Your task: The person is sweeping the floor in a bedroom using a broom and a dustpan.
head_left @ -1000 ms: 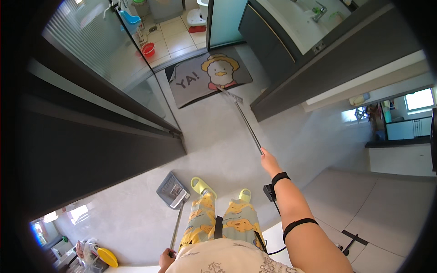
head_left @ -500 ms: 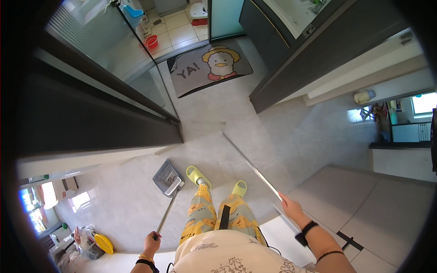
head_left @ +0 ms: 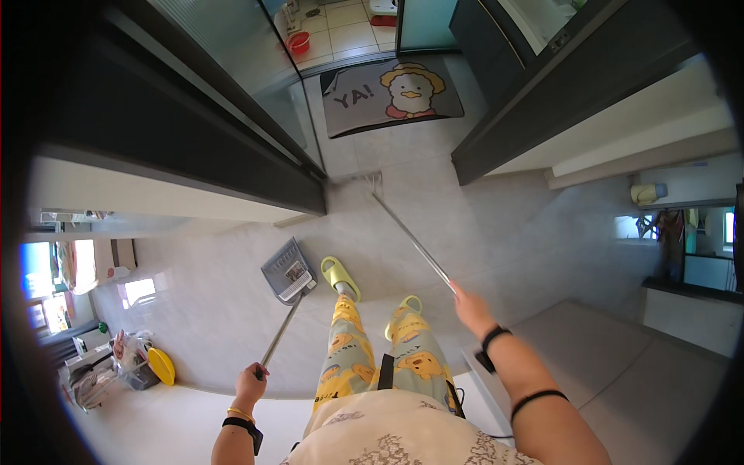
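Note:
My right hand (head_left: 471, 310) is closed round the long metal handle of a broom (head_left: 411, 240). The handle slants forward and left to a wide, pale head, blurred on the floor beside the dark door frame's end. My left hand (head_left: 250, 384) grips the upright handle of a grey dustpan (head_left: 283, 263), which rests on the floor to the left of my feet. A pale label and ridges show inside the pan. Yellow-green slippers (head_left: 338, 277) are on my feet.
Ahead lies a grey doormat (head_left: 356, 116) with a cartoon duck, before a tiled room holding a red basin (head_left: 298, 42). Dark door frames (head_left: 232, 139) stand on either side. A yellow round thing (head_left: 160, 366) and bagged items sit at lower left.
My right hand has moved forward and to the left with the broom handle. The whole view has shifted, so the doormat sits higher and further right. The left hand still holds the dustpan.

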Tool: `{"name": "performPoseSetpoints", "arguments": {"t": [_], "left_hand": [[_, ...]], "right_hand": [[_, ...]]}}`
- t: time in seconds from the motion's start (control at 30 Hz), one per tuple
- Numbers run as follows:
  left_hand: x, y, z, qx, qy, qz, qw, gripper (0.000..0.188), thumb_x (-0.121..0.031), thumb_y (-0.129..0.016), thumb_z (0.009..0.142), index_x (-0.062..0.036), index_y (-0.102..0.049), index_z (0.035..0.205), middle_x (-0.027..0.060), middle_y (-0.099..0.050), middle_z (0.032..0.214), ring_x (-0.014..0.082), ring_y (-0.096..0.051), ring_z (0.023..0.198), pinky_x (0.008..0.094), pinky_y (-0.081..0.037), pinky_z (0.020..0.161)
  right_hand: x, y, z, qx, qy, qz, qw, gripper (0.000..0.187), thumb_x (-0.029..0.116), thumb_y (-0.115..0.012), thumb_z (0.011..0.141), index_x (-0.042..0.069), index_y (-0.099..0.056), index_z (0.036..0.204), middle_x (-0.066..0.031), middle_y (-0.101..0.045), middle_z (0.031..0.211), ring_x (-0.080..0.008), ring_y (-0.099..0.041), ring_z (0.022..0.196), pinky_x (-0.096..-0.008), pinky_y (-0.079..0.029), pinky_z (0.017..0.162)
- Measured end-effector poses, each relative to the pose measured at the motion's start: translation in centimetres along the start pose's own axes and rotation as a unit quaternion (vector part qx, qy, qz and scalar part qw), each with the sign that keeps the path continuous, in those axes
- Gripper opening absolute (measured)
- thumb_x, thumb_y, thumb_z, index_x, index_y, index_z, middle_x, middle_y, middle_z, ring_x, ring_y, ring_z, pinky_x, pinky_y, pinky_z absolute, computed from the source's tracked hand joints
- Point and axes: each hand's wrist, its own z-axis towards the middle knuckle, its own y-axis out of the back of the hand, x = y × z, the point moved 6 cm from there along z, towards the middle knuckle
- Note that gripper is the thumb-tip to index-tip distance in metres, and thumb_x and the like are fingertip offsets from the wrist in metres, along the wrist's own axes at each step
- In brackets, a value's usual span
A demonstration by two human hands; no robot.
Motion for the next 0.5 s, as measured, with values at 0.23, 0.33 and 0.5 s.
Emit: {"name": "performPoseSetpoints", "arguments": {"t": [0.23,0.33,0.5], "left_hand": [[-1.4,-0.7,0.5,-0.017,-0.032,-0.01,0.999,0.008,-0.004,-0.055,0.07,-0.0103,-0.059,0.069,0.0061,-0.058,0.061,0.0214,-0.056,0.059,0.0317,-0.044,0.055],[-0.6,-1.0,0.6,-0.019,-0.037,-0.029,0.999,0.01,-0.002,-0.053,0.07,-0.0095,-0.059,0.069,0.0062,-0.056,0.06,0.0189,-0.054,0.056,0.0301,-0.043,0.054],[-2.1,-1.7,0.0,-0.018,-0.018,0.01,1.0,0.009,-0.004,-0.054,0.07,-0.0107,-0.059,0.07,0.0064,-0.058,0.063,0.0211,-0.056,0.06,0.0311,-0.043,0.055]], "right_hand": [[-9.2,7.6,-18.4,0.085,-0.037,-0.072,0.993,0.041,0.019,-0.045,0.083,0.026,-0.043,0.124,-0.0166,-0.058,0.07,-0.0348,-0.056,0.066,-0.043,-0.044,0.059],[-10.8,10.5,-21.1,0.086,-0.128,-0.035,0.987,0.039,0.017,-0.045,0.084,0.023,-0.045,0.122,-0.0177,-0.06,0.082,-0.0349,-0.057,0.074,-0.0409,-0.046,0.066],[-15.6,10.3,-17.4,-0.141,-0.138,0.132,0.971,0.037,0.016,-0.047,0.083,0.022,-0.048,0.119,-0.0204,-0.058,0.096,-0.0378,-0.055,0.089,-0.0432,-0.044,0.075]]}}
